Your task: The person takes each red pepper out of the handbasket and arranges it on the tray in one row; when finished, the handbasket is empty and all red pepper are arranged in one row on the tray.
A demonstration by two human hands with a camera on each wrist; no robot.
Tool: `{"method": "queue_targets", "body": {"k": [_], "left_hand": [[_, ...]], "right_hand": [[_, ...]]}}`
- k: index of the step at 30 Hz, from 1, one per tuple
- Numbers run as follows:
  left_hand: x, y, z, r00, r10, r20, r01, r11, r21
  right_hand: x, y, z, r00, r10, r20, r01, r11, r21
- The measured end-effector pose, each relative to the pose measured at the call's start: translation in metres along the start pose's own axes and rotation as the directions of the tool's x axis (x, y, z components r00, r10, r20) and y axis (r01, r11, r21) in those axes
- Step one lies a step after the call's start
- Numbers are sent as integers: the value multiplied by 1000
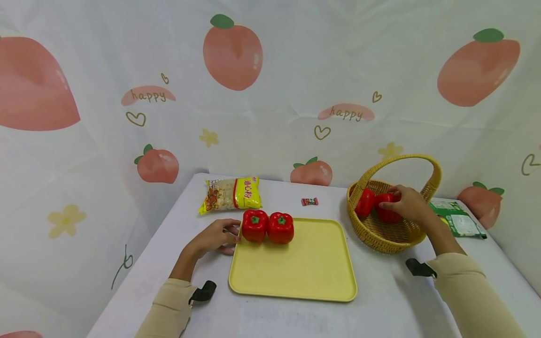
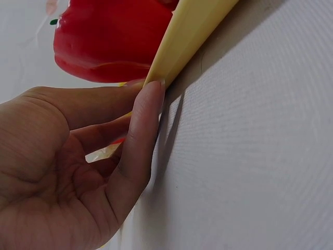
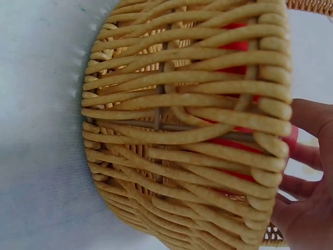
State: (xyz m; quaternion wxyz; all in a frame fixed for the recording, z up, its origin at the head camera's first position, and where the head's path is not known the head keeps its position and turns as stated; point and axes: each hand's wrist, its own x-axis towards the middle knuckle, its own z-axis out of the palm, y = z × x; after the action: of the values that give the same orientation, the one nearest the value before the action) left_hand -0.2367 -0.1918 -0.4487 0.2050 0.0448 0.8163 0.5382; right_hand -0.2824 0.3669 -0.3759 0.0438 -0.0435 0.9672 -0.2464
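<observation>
My left hand [image 1: 215, 236] is at the left edge of a yellow tray [image 1: 296, 272], pinching its rim between thumb and fingers in the left wrist view. Two red bell peppers [image 1: 281, 228] sit side by side in the tray's far left corner. Inside a wicker basket [image 1: 380, 241] at the right, my right hand [image 1: 407, 203] grips a red bell pepper [image 1: 386, 213]. Beside it in the basket lies another red bell pepper [image 1: 365, 203]. The basket's woven wall [image 3: 182, 130] partly hides the held pepper in the right wrist view.
A yellow and clear food bag [image 1: 231, 194] lies behind the tray at the left. One small wrapped candy [image 1: 310, 201] is on the white table beyond the tray. A green packet [image 1: 460, 219] lies right of the basket, whose tall handle [image 1: 399, 157] arches over it.
</observation>
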Motion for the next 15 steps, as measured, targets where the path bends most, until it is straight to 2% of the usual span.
{"method": "queue_targets", "body": {"k": [8,15], "left_hand": [[-1,0,0,1000,5,0,-5,1000,11],[-1,1,0,1000,9,3,-9,1000,10]], "right_hand": [[-16,-5,-2,997,-40,-62,38,999,-25],[-29,-5,0,986,-99,-133,95,995,-36]]}}
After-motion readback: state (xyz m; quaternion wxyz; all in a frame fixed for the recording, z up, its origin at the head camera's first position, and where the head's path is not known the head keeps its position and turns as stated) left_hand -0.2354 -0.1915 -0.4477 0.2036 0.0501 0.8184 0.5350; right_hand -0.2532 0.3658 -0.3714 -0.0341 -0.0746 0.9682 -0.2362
